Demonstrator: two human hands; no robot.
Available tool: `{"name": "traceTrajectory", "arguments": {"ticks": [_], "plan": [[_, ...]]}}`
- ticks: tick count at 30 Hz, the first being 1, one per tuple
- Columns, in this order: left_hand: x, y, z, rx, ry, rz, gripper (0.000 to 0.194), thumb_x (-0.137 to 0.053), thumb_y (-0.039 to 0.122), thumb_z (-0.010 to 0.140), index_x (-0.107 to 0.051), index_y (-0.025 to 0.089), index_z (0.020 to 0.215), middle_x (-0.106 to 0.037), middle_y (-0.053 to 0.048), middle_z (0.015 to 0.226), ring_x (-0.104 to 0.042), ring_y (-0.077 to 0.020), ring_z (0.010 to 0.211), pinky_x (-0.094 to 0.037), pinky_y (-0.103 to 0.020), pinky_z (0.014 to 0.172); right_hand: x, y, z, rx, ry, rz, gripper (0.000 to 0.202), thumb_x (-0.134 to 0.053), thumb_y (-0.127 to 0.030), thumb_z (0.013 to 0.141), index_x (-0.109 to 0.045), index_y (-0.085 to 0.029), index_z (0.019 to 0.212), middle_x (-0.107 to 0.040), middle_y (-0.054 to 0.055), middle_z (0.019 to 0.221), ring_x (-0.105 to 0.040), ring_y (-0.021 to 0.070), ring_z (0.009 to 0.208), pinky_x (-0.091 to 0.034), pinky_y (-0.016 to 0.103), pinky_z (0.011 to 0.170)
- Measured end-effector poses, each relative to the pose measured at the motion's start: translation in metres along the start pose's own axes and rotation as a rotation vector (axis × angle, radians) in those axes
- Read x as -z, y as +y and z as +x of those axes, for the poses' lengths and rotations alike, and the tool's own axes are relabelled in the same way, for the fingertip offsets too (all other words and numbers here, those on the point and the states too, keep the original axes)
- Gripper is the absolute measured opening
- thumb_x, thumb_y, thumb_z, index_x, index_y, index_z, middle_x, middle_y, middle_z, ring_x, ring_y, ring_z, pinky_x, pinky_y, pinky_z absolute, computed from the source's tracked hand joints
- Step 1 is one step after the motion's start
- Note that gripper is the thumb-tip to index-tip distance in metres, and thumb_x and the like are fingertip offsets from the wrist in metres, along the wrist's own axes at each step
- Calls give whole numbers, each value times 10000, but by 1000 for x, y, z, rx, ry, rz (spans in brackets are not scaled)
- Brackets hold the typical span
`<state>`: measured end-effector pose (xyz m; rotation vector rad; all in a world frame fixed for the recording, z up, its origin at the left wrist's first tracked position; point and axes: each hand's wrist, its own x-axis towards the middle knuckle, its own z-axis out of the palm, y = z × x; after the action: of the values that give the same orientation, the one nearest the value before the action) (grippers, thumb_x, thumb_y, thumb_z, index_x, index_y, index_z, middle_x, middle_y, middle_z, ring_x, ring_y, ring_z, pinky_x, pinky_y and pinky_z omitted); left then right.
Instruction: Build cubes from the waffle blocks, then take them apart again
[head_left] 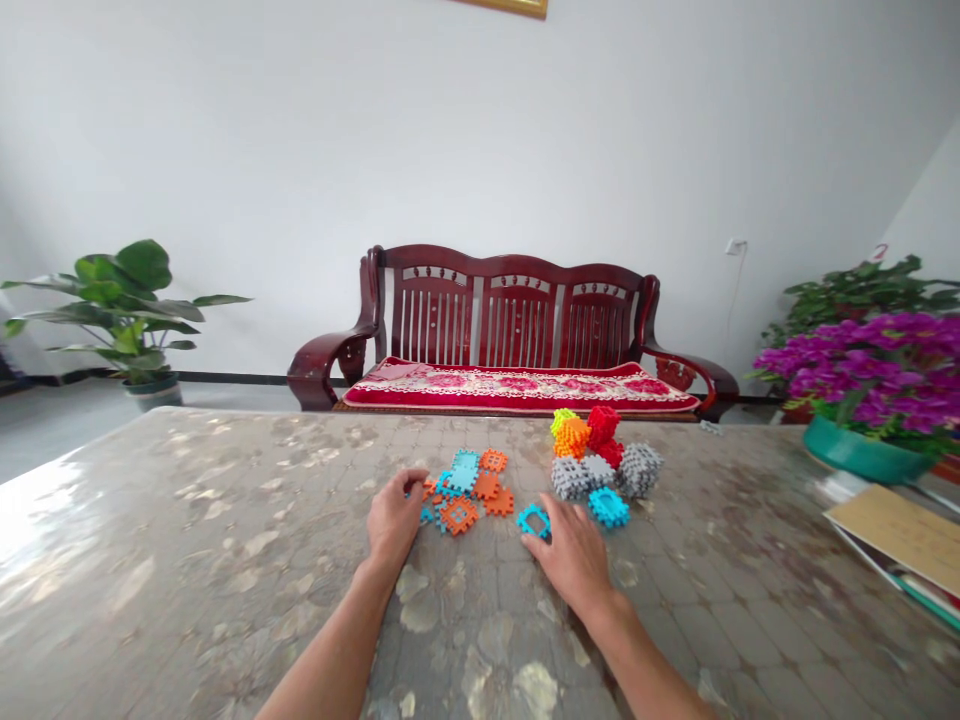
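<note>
My left hand (395, 518) rests on the table at the left edge of a loose pile of flat interlocking tiles. Its fingers are loosely curved and apart, close to the pile, with no tile visibly held. In the pile lie a light blue tile (465, 470), an orange tile with a windowed centre (459, 515) and several others, some overlapping. My right hand (574, 552) has its thumb and fingers closed around the edge of a blue tile with an open centre (523, 522), low over the table. Part of that tile is hidden by the fingers.
Behind my right hand stand grey assembled blocks (640, 470), a red block (603, 428), an orange block (573, 438) and a blue piece (609, 508). On the patterned table (225, 560), a teal flower pot (862, 452) and a brown folder (904, 535) sit at right. A wooden bench (517, 265) stands beyond.
</note>
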<state>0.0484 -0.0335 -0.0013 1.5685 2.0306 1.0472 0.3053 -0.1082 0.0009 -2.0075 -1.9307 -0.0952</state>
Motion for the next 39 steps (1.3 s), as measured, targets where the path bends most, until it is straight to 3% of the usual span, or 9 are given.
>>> {"name": "traceTrajectory", "arguments": {"ticks": [10,18,25,39], "plan": [[-1,-3,2,-27,20,-5,254,-503,258,824,-710,255,972,-756,4,948,-684,-178,884,-490,-231,743,-6,2,3,18,134,96,473,-614,-250,762,-554,-181,1225,-690,70,1065,-609,222,982,-424,294,871],[-2,-3,2,-24,9,-14,264,-497,258,820,-707,255,980,-753,2,949,-682,-184,890,-489,-241,750,13,46,13,-109,313,28,530,-605,-324,780,-495,-160,1272,-685,80,1082,-597,241,979,-407,328,862],[-3,-5,3,-4,1,-8,272,-488,276,827,-702,252,993,-750,-5,974,-676,-195,915,-482,-250,745,24,79,15,-274,309,-28,560,-583,-352,787,-475,-158,1301,-693,91,1066,-617,249,915,-397,339,796],[-2,-3,2,-18,19,-17,256,-513,247,817,-713,248,976,-757,-1,944,-684,-177,881,-491,-229,737,22,86,14,-318,293,-68,572,-564,-364,800,-469,-178,1332,-687,101,1076,-605,270,919,-391,370,806]]}}
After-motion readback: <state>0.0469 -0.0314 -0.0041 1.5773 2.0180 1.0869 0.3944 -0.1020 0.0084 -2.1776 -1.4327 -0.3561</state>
